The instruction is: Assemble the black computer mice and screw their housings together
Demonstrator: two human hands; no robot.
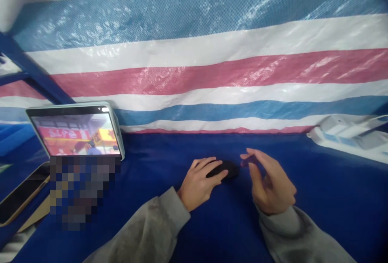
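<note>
My left hand (200,182) lies over a black computer mouse (228,169) on the blue tabletop, its thumb and fingers curved around the near end. The mouse's far end points toward my right hand (271,182), which is raised just to its right. Between the bent thumb and fingers of that hand shows a small dark purplish piece (248,160), thin and blurred, whose kind I cannot make out. A narrow gap separates it from the mouse.
A tablet (80,133) playing a video leans upright at the left, with a phone (24,192) lying beside it. A pixelated patch covers the area below the tablet. White power strips (351,135) sit at the right. Striped plastic sheeting (212,69) hangs behind the blue table (218,234).
</note>
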